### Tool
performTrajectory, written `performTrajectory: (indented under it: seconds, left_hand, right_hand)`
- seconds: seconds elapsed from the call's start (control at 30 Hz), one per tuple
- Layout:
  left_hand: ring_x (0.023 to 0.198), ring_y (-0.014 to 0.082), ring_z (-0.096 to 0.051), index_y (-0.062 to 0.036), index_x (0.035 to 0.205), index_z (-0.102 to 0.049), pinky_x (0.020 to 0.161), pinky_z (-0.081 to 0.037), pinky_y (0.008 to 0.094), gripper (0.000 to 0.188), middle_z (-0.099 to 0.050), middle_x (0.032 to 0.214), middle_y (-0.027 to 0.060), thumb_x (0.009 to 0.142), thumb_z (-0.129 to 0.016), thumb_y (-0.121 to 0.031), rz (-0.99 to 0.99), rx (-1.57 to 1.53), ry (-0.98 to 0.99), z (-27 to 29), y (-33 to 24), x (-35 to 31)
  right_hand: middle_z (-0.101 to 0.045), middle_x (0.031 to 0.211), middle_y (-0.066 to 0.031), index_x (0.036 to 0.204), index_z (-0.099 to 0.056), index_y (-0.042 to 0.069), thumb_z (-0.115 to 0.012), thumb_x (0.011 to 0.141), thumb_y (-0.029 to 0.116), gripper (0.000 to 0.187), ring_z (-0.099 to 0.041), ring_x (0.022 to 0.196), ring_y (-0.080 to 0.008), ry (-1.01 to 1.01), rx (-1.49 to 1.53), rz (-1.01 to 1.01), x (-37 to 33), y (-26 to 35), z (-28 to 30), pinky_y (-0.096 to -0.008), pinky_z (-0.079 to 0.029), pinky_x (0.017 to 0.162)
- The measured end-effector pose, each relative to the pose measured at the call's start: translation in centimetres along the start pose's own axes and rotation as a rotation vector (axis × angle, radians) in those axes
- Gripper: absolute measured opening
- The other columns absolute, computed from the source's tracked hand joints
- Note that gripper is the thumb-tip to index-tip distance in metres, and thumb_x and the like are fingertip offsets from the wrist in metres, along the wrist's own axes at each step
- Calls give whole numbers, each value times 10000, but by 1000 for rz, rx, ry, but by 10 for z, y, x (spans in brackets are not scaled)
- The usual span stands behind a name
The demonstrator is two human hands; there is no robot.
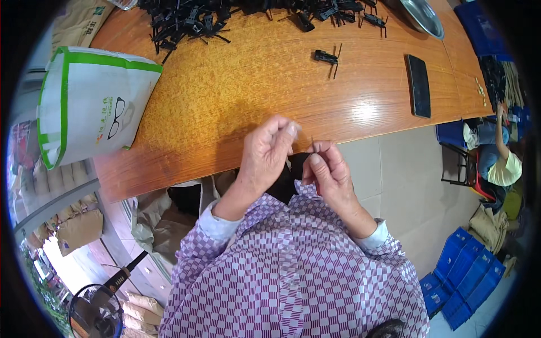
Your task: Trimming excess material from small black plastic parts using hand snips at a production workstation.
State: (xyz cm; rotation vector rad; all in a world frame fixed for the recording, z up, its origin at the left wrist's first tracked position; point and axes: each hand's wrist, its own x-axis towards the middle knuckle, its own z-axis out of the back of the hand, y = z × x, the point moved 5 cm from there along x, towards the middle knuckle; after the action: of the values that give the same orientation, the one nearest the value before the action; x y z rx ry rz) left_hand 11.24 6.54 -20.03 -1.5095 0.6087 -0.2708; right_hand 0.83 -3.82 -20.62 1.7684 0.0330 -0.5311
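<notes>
Pinching a small dark piece (pixel 313 147) at the table's (pixel 225 84) near edge, the right hand (pixel 328 172) has it between thumb and finger. The left hand (pixel 265 149) curls beside it; whether it grips anything, I can't tell. That piece looks unfinished to me. One black part (pixel 326 56) lies alone beyond, others heaped farther back (pixel 194 22); which are done, I can't say.

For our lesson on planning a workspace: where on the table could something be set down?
Bare tabletop lies between the white bag and the lone black part, and between that part and the phone. The far side is crowded with heaped black parts.
</notes>
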Motion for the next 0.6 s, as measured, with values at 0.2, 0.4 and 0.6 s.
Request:
performTrajectory:
  seconds: [0.2, 0.4, 0.6]
  left_hand:
    - [706, 232, -607, -41, 1041, -564, 655, -485, 328, 174, -577, 922, 101, 873, -546, -82, -599, 806, -131, -35, -40, 82]
    - [889, 313, -573, -57, 1056, -557, 763, -469, 395, 230, -562, 991, 121, 826, -559, -59, -714, 1132, 9, -59, -34, 135]
    - [952, 306, -539, -55, 1038, -563, 793, -447, 405, 214, -560, 976, 105, 824, -563, -67, -430, 884, 215, -57, -11, 98]
  right_hand:
    - [-493, 684, -27, 1074, -463, 74, -498, 949, 151, 152, -462, 529, -94, 58, 438, -32, 9, 2, 35, -199, -400, 485]
    - [-467, 681, -15, 1148, -467, 78, -535, 927, 141, 239, -451, 544, -63, 48, 452, -83, 6, 12, 73, -193, -391, 486]
    - [-498, 718, -7, 1195, -505, 62, -576, 898, 104, 308, -460, 590, -51, -199, -313, 373, 39, 38, 100, -202, -401, 528]
